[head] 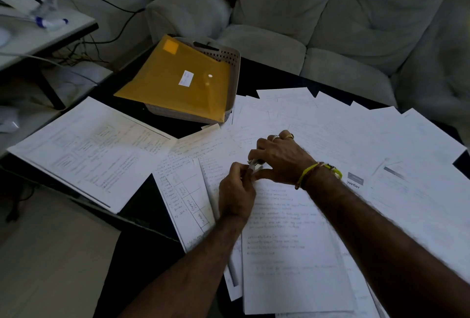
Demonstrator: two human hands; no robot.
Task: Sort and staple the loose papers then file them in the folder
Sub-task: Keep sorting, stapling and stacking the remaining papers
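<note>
Many loose papers (330,134) around hands, yellow folder (178,81) on basket (232,60)

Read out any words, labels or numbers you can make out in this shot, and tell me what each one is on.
"owder": cut-off bold print on a printed sheet beside the right wrist; its start is hidden.
Handwriting on the loose papers: too blurred to read.
Table sheet: handwritten entries, unreadable.
Diagram sheet: unreadable.
White label on the yellow folder: too small to read.
</note>
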